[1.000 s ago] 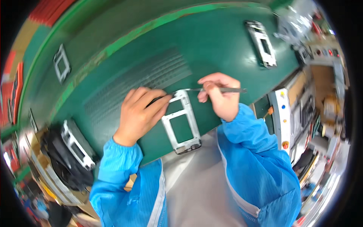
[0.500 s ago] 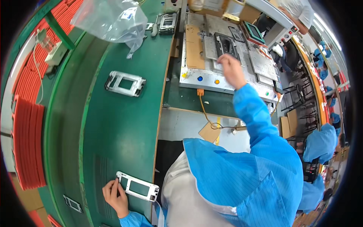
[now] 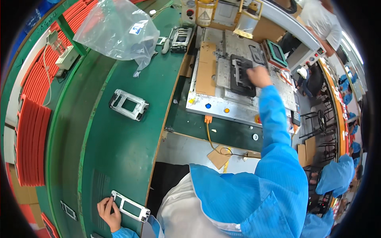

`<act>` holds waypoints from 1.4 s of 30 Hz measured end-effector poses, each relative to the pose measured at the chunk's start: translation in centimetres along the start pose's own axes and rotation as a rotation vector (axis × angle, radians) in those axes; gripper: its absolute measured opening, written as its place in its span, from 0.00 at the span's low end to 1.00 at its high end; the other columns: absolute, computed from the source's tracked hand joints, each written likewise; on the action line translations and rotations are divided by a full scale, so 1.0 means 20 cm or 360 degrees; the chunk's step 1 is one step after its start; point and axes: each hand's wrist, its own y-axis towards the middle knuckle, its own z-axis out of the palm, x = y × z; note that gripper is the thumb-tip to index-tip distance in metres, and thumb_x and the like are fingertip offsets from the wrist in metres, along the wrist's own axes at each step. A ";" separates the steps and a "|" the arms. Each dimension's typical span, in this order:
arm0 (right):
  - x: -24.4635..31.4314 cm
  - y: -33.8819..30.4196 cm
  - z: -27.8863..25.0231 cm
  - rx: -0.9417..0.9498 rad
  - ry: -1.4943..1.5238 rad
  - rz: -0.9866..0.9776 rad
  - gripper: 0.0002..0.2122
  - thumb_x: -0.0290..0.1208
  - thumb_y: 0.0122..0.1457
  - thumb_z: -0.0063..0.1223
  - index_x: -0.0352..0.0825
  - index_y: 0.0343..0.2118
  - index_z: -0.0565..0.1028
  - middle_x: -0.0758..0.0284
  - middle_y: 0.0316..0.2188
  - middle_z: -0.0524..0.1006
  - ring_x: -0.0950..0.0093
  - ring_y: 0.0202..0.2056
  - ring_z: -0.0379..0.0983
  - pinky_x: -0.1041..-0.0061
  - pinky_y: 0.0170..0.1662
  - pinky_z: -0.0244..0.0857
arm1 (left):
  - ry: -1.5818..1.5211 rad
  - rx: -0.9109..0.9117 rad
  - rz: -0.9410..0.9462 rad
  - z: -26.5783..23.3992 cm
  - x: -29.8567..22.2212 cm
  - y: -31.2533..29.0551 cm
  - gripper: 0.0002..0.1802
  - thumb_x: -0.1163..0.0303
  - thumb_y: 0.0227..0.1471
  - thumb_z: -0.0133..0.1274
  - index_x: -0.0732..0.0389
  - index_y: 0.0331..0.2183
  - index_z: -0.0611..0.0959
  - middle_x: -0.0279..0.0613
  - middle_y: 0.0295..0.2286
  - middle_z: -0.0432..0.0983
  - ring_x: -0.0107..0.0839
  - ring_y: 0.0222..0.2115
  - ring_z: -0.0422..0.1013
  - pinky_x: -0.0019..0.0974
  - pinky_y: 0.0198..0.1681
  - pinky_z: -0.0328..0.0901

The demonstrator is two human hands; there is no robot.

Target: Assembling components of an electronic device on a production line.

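Note:
On the green bench, at lower left, lies a white phone-sized frame (image 3: 128, 205) with a rectangular window and a black end piece. My left hand (image 3: 109, 214) has its bent fingers closed on the frame's far left end. My right arm reaches forward over a metal work plate. There my right hand (image 3: 260, 77) is closed at the right edge of a black rectangular fixture (image 3: 241, 81); its fingertips are partly hidden. A second white frame with black ends (image 3: 129, 104) rests farther up the bench.
A clear plastic bag (image 3: 119, 33) hangs over the bench's far part, beside a screwdriver (image 3: 167, 44) and stacked frames (image 3: 181, 39). Brown cardboard (image 3: 206, 67) covers the metal plate's left side. Red trays (image 3: 33, 142) stand at left. An orange cable (image 3: 210, 137) hangs from the machine. Several people work at right.
My right hand has moved away from me and to the right, onto the fixture's right edge. My left hand stays at the white frame. The whole view has shifted.

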 end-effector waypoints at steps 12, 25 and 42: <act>-0.67 -0.13 -0.29 -0.0110 -0.0493 0.0507 0.25 0.55 0.57 0.54 0.34 0.41 0.82 0.48 0.37 0.81 0.50 0.41 0.79 0.54 0.46 0.72 | 0.0460 0.0058 -0.0128 -0.25 0.02 -0.12 0.15 0.81 0.53 0.55 0.67 0.45 0.83 0.51 0.41 0.76 0.49 0.42 0.72 0.47 0.47 0.66; -0.03 0.35 -0.03 0.0657 0.0343 -0.0359 0.14 0.36 0.49 0.69 0.33 0.36 0.85 0.59 0.28 0.83 0.71 0.30 0.79 0.71 0.39 0.70 | 0.1072 -0.0047 -0.0899 -0.92 -0.31 -0.65 0.11 0.71 0.59 0.56 0.68 0.38 0.86 0.54 0.35 0.82 0.49 0.36 0.77 0.46 0.44 0.71; -0.42 0.66 0.30 0.0968 0.0464 -0.0003 0.14 0.26 0.50 0.68 0.29 0.40 0.81 0.66 0.35 0.81 0.73 0.36 0.75 0.69 0.41 0.69 | 0.1011 -0.0193 -0.0994 -1.00 0.08 -0.87 0.10 0.75 0.44 0.64 0.61 0.34 0.86 0.36 0.34 0.80 0.39 0.34 0.74 0.40 0.38 0.68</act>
